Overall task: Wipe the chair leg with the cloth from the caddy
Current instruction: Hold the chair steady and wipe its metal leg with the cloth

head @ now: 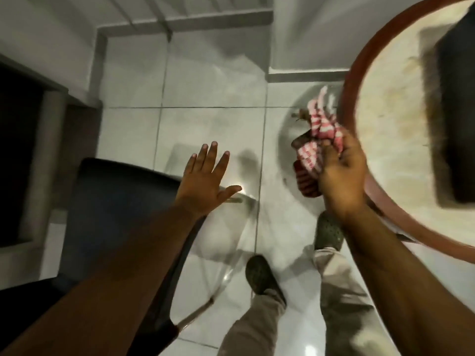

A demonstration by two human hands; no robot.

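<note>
In the head view, the main risk is that the cloth (318, 140) is hanging loose and bunched from the right hand (339, 173), so it could slip or trail across the floor (205, 93) before it is reaching the chair leg (198, 312). That leg is sitting low, at the lower centre of the frame under the dark chair seat (115, 214), and the person's feet are standing just beside it (a stumble looks possible). The picture is blurring, so contact is hard to judge. The right grip is clenching around the red-and-white cloth at centre right, beside the round table (359, 73). The left hand (205, 181) is hanging spread flat above the seat's edge, grasping nothing.
</note>
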